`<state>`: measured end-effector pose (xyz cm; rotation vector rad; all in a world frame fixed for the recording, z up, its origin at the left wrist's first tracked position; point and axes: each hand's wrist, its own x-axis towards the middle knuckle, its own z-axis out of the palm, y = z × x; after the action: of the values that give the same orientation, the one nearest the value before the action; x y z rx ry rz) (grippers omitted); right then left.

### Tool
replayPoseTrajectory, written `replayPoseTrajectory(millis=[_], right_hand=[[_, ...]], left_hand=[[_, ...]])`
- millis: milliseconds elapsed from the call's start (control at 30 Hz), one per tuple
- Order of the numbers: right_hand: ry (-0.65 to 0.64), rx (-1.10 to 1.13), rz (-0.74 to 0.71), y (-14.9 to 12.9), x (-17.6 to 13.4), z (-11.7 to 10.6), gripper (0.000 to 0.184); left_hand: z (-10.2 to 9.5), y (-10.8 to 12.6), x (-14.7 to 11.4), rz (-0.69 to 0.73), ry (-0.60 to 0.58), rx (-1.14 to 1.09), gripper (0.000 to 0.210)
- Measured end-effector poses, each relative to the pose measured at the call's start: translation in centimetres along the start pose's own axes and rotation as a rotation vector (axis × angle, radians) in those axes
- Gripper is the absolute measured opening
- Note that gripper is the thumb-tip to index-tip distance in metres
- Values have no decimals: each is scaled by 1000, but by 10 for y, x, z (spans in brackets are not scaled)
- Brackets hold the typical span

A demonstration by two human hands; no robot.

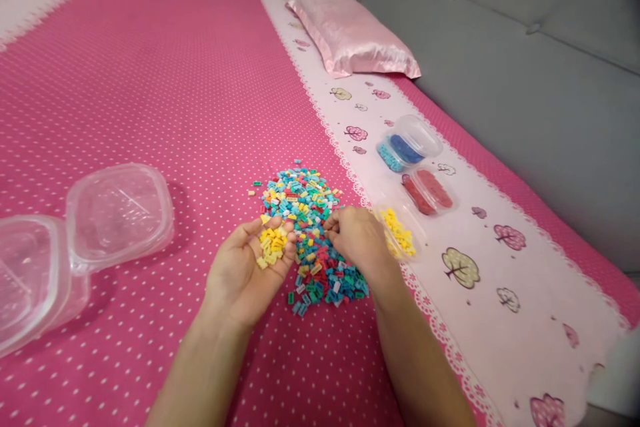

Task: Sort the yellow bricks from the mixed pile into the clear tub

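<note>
A heap of small mixed-colour bricks (310, 227) lies on the pink dotted bedspread (175, 80). My left hand (247, 267) is cupped palm up beside the heap and holds several yellow bricks (273, 245). My right hand (357, 237) rests palm down on the heap's right side, fingertips pinching among the bricks. Just right of it stands a clear tub of yellow bricks (400, 232). Further back sit a tub of red bricks (429, 191) and a tub of blue bricks (407, 145).
Two clear plastic lids or tubs (120, 213) (27, 277) lie at the left on the bedspread. A pink satin pillow (350, 37) rests at the back. A grey padded headboard (525, 80) runs along the right side.
</note>
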<state>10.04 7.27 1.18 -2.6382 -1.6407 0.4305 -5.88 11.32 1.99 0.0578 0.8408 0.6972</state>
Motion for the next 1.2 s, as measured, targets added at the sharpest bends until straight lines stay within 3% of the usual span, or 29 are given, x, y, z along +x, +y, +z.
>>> replayPoseTrajectory(millis=[267, 433, 633, 800, 1067, 1200], right_hand=[[21, 86, 31, 12, -5, -10, 15], [114, 202, 18, 17, -9, -16, 9], [357, 472, -302, 8, -23, -26, 6], [520, 608, -501, -5, -39, -35, 5], [573, 608, -593, -13, -49, -41, 7], [555, 610, -532, -12, -47, -39, 12]], left_hand=[[1, 1, 1, 2, 13, -3, 28], [2, 1, 0, 0, 12, 10, 29], [5, -2, -1, 11, 32, 31, 27], [5, -7, 0, -57, -53, 31, 31], [7, -6, -2, -81, -83, 71, 35], [9, -6, -2, -81, -76, 45, 34]])
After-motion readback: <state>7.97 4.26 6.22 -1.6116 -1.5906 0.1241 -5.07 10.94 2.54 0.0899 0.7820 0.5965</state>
